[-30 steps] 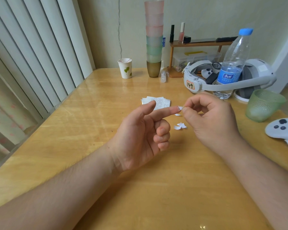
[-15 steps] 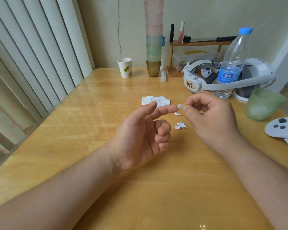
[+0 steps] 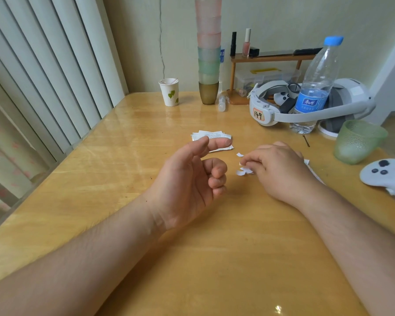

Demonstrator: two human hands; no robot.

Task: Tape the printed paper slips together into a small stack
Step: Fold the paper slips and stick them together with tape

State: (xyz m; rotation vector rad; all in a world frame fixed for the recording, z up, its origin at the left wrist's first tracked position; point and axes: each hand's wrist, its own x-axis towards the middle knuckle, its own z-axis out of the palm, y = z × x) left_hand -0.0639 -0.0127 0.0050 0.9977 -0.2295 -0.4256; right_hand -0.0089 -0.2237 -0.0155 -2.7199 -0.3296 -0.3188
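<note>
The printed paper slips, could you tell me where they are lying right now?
In the head view, the printed paper slips lie mid-table, just beyond the left hand, partly hidden by its index finger, with the white scraps to their right.

Paper slips [image 3: 214, 136]: we see a small white pile with fine print, lying flat on the bench [image 3: 123, 167] and fanned a little at the edges; our raised left forefinger hides its near edge.
Scraps [image 3: 243, 171]: we see a few tiny curled white bits, tape or backing we cannot tell, lying on the bench to the right of the pile and apart from it, at our right fingertips.
</note>
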